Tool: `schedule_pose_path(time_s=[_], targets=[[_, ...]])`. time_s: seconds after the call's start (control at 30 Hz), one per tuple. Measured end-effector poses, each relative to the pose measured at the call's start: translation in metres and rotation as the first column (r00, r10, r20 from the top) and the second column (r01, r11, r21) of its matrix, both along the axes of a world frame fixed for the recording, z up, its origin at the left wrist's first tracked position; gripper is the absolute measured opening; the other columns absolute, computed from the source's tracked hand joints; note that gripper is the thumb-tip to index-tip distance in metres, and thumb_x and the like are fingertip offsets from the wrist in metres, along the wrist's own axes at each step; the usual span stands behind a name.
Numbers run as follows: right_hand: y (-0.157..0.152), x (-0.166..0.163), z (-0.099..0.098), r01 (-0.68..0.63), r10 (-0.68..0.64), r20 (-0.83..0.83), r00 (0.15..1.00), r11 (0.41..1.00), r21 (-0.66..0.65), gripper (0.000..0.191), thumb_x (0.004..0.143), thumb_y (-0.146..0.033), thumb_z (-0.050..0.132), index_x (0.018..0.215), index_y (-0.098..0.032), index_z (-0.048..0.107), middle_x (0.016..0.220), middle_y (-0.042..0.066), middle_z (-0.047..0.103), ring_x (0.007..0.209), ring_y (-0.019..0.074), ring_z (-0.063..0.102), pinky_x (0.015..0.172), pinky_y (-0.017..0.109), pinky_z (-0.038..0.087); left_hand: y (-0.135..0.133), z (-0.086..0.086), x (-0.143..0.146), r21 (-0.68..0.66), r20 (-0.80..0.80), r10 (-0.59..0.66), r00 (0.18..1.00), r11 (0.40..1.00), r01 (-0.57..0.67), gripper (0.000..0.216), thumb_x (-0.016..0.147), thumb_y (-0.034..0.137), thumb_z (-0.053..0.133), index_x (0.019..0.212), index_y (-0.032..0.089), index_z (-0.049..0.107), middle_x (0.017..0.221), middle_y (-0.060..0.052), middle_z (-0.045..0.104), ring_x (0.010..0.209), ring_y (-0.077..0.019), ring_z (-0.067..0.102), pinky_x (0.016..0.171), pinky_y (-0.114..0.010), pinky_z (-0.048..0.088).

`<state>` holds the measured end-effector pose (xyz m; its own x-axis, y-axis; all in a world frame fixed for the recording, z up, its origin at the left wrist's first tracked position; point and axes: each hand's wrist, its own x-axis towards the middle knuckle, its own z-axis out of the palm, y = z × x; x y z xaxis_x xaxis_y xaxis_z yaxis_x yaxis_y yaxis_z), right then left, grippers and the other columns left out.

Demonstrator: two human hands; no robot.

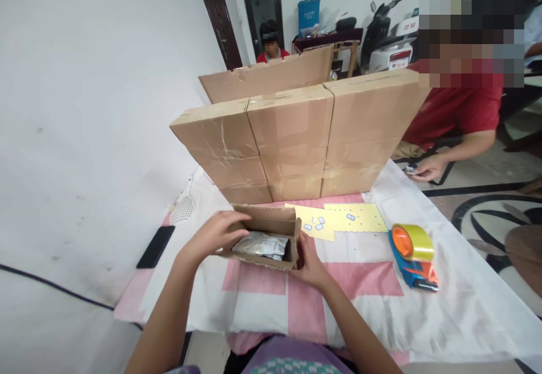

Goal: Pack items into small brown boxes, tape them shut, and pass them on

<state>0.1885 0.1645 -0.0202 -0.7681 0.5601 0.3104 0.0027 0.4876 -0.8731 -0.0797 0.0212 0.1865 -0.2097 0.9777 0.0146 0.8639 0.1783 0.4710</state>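
A small open cardboard box point(271, 214) sits on the cloth in front of me, tilted a little toward me. Inside it lie silvery plastic packets point(263, 243); their number is hard to make out. My left hand point(213, 231) is at the box's left end, its fingers bent over the rim and partly inside. At the right end, my right hand point(310, 262) grips the wall from outside, with some fingers hidden behind the cardboard. Just beyond the box are yellow sheets point(359, 217) with several small label-like pieces on them.
Large taped cartons point(292, 142) stand across the table's far side. A tape dispenser point(412, 258) with yellow tape is at right, a black phone point(156, 247) at left. Beyond the right edge, a co-worker's hand point(427, 168) holds something small. Another person sits behind the cartons.
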Motion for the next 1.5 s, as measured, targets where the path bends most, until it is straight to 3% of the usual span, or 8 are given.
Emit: schedule_pose_path(time_s=[0.13,0.27,0.37,0.63,0.77,0.9,1.07,1.5], targets=[[-0.002,-0.002,0.011,-0.003,0.010,-0.154,0.988,0.999,0.041,0.082,0.091,-0.074,0.048,0.159,-0.037,0.024,0.167,0.007,0.005,0.148,0.0388,0.024,0.117,0.060,0.031,-0.043,-0.044,-0.021,0.410,0.303,0.153,0.941,0.870,-0.274,0.104,0.070,0.097,0.033,0.133,0.020,0.063,0.133,-0.017,0.065,0.126,-0.0365,0.058,0.105,-0.051,0.047],[-0.003,-0.016,0.036,0.068,-0.059,-0.179,0.982,0.997,0.047,0.047,0.098,-0.058,0.042,0.125,-0.029,0.066,0.165,0.004,0.013,0.146,0.0383,0.026,0.115,0.059,0.031,-0.065,-0.109,-0.008,0.376,0.446,0.011,0.895,0.905,-0.198,0.112,0.051,0.103,0.040,0.118,0.018,0.074,0.125,-0.020,0.069,0.136,-0.0437,0.049,0.114,-0.057,0.038],[-0.003,-0.027,0.051,0.120,-0.121,-0.129,0.984,0.993,-0.019,0.026,0.093,-0.040,0.053,0.101,-0.023,0.070,0.159,0.008,0.028,0.144,0.0378,0.030,0.115,0.057,0.031,-0.066,-0.131,0.010,0.385,0.530,0.014,0.848,0.887,-0.256,0.098,0.060,0.095,0.054,0.121,0.020,0.071,0.115,-0.018,0.073,0.137,-0.0425,0.049,0.116,-0.059,0.035],[-0.006,-0.022,0.068,0.118,-0.170,-0.287,0.943,0.974,-0.191,0.052,0.098,-0.035,0.050,0.147,-0.028,0.037,0.150,0.011,0.045,0.142,0.0270,0.040,0.118,0.048,0.034,-0.049,-0.135,0.007,0.441,0.628,0.154,0.763,0.737,-0.512,0.082,0.074,0.072,0.072,0.135,0.021,0.051,0.093,-0.006,0.071,0.094,-0.0259,0.068,0.092,-0.043,0.051],[-0.005,-0.015,0.078,0.134,-0.168,-0.317,0.933,0.983,-0.124,0.046,0.100,-0.043,0.049,0.144,-0.027,0.043,0.138,0.011,0.053,0.134,0.0272,0.046,0.116,0.049,0.037,-0.030,-0.125,0.017,0.449,0.460,0.386,0.800,0.676,-0.584,0.068,0.083,0.051,0.072,0.140,0.023,0.047,0.129,-0.013,0.059,0.106,-0.0248,0.063,0.087,-0.039,0.052],[-0.002,-0.010,0.084,0.099,-0.088,-0.265,0.960,0.995,0.027,0.038,0.101,-0.046,0.048,0.133,-0.028,0.057,0.127,0.009,0.059,0.128,0.0283,0.047,0.112,0.051,0.038,-0.022,-0.108,0.027,0.588,-0.021,0.400,0.916,0.746,-0.313,0.041,0.094,0.038,0.061,0.132,0.023,0.059,0.146,-0.015,0.052,0.135,-0.0329,0.045,0.110,-0.052,0.036],[-0.003,-0.008,0.083,0.096,-0.063,-0.179,0.982,0.979,0.182,0.020,0.100,-0.036,0.053,0.109,-0.028,0.069,0.124,0.006,0.063,0.127,0.0282,0.044,0.112,0.054,0.035,-0.024,-0.103,0.030,0.448,-0.337,0.024,0.941,0.883,0.138,0.031,0.098,0.028,0.056,0.128,0.026,0.061,0.128,-0.007,0.069,0.121,-0.0260,0.061,0.110,-0.046,0.033],[0.000,-0.015,0.080,0.113,-0.093,-0.192,0.977,0.989,0.094,0.023,0.099,-0.024,0.047,0.107,-0.025,0.069,0.133,0.007,0.060,0.126,0.0262,0.052,0.106,0.050,0.043,-0.033,-0.104,0.046,0.307,-0.393,0.034,0.919,0.947,0.096,0.065,0.083,0.063,0.068,0.136,0.026,0.060,0.131,-0.010,0.065,0.116,-0.0330,0.058,0.095,-0.044,0.044]])
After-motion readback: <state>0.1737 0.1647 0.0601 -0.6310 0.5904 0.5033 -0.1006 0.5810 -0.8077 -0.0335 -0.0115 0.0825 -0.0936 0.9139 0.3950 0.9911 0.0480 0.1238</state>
